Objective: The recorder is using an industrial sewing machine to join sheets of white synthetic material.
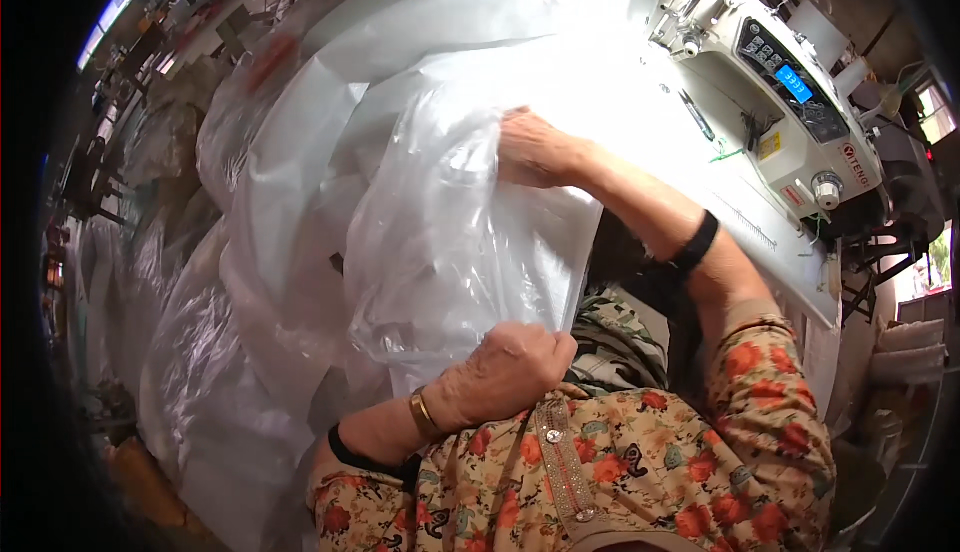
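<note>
A clear plastic bag (pixel 430 222) lies in loose folds in front of me, over a flat white sheet (pixel 555 237). Close to my chest, my left hand (pixel 515 357) is closed in a fist on the near edge of the bag. Farther off, my right hand (pixel 535 149) reaches to the bag's right side. Its fingers are hidden behind the plastic folds, so their grip does not show.
A white sewing machine (pixel 770 77) with a lit blue display stands on the white table (pixel 600 42) at the far right. A dark pen-like tool (pixel 697 115) lies beside it. More clear plastic (pixel 190 352) is heaped at the left.
</note>
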Motion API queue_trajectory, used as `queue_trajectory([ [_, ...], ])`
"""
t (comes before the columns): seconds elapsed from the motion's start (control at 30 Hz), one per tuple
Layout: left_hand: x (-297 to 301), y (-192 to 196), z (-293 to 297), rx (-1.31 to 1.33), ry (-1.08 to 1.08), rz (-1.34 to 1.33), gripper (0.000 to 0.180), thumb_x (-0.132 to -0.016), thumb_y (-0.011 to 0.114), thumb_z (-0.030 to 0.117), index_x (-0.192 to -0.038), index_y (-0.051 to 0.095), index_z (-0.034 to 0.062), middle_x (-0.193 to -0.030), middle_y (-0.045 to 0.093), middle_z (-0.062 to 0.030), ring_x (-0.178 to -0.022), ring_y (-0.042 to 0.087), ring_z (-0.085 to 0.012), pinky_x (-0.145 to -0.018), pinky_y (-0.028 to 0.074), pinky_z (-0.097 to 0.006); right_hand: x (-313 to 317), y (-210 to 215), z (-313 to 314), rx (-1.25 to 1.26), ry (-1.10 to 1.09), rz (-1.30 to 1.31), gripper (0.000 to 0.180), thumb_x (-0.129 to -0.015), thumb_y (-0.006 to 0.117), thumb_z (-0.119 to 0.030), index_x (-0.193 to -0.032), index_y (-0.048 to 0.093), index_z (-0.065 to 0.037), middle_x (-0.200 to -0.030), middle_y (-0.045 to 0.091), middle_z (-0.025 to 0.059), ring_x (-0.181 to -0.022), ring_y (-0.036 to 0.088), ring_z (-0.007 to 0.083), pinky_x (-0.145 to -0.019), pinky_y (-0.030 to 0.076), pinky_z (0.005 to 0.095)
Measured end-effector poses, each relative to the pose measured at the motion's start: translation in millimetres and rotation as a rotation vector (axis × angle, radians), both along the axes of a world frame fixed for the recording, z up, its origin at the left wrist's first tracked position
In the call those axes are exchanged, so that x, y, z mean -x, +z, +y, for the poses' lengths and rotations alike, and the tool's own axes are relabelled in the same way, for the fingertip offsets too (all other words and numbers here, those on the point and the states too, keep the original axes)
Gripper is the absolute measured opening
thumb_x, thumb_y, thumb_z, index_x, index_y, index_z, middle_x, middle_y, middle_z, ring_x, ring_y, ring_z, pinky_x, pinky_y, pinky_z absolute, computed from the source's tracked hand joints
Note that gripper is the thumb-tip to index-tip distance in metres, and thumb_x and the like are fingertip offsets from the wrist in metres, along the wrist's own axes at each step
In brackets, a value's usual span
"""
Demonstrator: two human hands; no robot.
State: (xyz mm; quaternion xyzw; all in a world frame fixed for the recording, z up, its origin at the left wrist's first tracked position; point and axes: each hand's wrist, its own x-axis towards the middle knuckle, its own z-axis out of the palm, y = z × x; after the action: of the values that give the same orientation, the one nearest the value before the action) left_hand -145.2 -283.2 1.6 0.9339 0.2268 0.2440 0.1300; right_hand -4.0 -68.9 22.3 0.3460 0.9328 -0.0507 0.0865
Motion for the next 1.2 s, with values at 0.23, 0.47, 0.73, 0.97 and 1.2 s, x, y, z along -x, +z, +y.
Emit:
queue_trajectory([
  [0.23, 6.7, -1.6, -2.1, -0.031, 0.054, -0.024, 0.007, -0.072, 0.058, 0.005, -0.076, 0.053, 0.0018, -0.056, 0.048, -0.0059, -0.053, 0.056, -0.0195, -0.047, 0.042, -0.032, -60.7, 33.2, 4.2, 0.311, -0.190, 0.846, 0.024, -0.092, 0.063, -0.022, -0.110, 0.066, -0.006, -0.110, 0.066, 0.0173, -0.106, 0.062, 0.0349, -0.090, 0.050, 0.0385],
  [0.47, 8.3, -5.2, -4.5, -0.079, 0.102, -0.035, 0.009, -0.070, 0.059, 0.007, -0.078, 0.057, 0.0022, -0.056, 0.047, -0.0042, -0.053, 0.054, -0.0180, -0.046, 0.041, -0.030, -139.1, 35.8, -24.1, -0.097, -0.160, 0.313, 0.033, -0.079, 0.050, 0.009, -0.103, 0.066, -0.008, -0.107, 0.062, 0.0122, -0.094, 0.063, 0.0301, -0.081, 0.051, 0.0386],
  [0.73, 3.7, -6.3, -13.8, 0.006, 0.153, -0.070, 0.011, -0.073, 0.056, 0.003, -0.083, 0.057, -0.0022, -0.070, 0.049, -0.0095, -0.061, 0.057, -0.0197, -0.050, 0.046, -0.030, -149.5, 19.2, -17.5, -0.087, -0.160, 0.390, 0.022, -0.079, 0.055, 0.006, -0.097, 0.059, -0.005, -0.100, 0.059, 0.0113, -0.089, 0.062, 0.0312, -0.078, 0.050, 0.0381],
  [0.97, 7.1, -8.4, -26.6, 0.246, 0.177, -0.199, 0.046, -0.081, 0.054, 0.000, -0.124, 0.050, -0.0136, -0.081, 0.058, -0.0165, -0.069, 0.062, -0.0287, -0.057, 0.051, -0.035, -150.6, 14.2, -20.7, -0.083, -0.202, 0.442, 0.015, -0.082, 0.058, -0.005, -0.097, 0.059, -0.008, -0.097, 0.059, 0.0090, -0.083, 0.062, 0.0288, -0.074, 0.050, 0.0386],
  [1.2, -6.1, -27.4, -21.6, 0.626, 0.283, -0.430, 0.039, -0.080, 0.054, -0.001, -0.117, 0.062, -0.0064, -0.079, 0.063, -0.0201, -0.067, 0.063, -0.0331, -0.062, 0.051, -0.038, -164.1, -10.5, -10.7, -0.225, -0.226, 0.574, 0.017, -0.082, 0.062, -0.020, -0.097, 0.065, -0.012, -0.102, 0.061, 0.0076, -0.089, 0.064, 0.0286, -0.077, 0.052, 0.0384],
])
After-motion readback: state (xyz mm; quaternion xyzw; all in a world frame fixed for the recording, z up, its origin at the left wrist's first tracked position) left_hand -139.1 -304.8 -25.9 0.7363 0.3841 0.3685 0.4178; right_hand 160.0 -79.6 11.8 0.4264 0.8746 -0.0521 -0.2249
